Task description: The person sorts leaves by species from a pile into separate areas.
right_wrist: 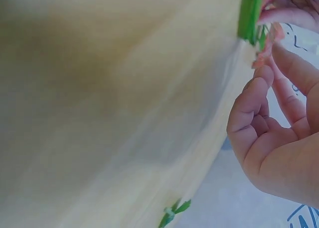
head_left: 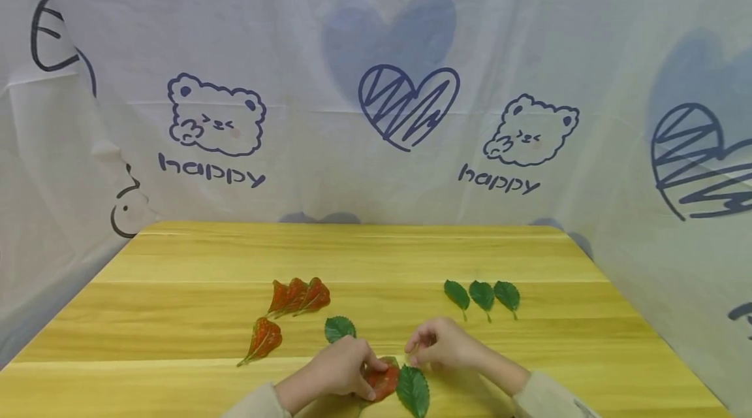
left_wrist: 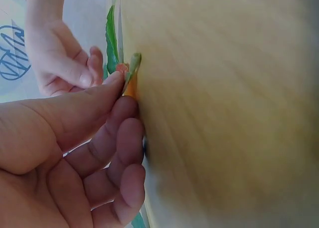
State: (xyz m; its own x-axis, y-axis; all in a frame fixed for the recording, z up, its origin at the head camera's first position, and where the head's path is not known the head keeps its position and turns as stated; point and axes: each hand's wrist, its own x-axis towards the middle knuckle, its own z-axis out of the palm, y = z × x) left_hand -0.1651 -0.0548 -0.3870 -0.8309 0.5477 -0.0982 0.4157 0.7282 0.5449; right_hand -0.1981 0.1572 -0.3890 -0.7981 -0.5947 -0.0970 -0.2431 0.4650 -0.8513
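Note:
At the front of the table, my left hand (head_left: 342, 369) pinches a red leaf (head_left: 384, 382) between thumb and fingers. In the left wrist view the same hand (left_wrist: 99, 148) holds the leaf's edge (left_wrist: 130, 86) close to the tabletop. A green leaf (head_left: 414, 392) lies just right of the red one, against its edge. Another green leaf (head_left: 339, 328) is partly hidden behind the left hand. My right hand (head_left: 448, 343) hovers beside the nearer green leaf, its fingers loosely bent. Nothing shows between its thumb and fingers in the right wrist view.
Several red leaves (head_left: 296, 296) overlap in a row at the back left, with a single red leaf (head_left: 264, 338) in front of them. Three green leaves (head_left: 482, 296) lie side by side at the back right. A printed cloth (head_left: 311, 144) hangs behind the wooden table (head_left: 176, 255).

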